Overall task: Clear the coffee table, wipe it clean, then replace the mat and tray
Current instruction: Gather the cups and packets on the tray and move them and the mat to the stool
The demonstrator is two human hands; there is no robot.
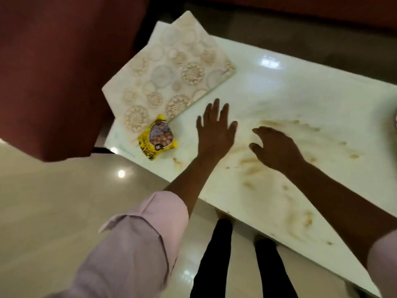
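Both hands, left hand (216, 127) and right hand (277, 147), hover open and empty over the stained coffee table (300, 100), while the mat (171, 76) at its far-left end, overhanging, looks thin and floppy, best pinched by an edge.

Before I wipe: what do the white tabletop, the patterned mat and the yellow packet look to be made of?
White coffee tabletop: glossy, hard, likely glass or polished stone; it mirrors ceiling lights and is smeared with brown stains. Cream mat with circle patterns: stiff and flat, probably vinyl or embossed plastic, matte. Yellow snack packet: thin crinkled plastic film, shiny.
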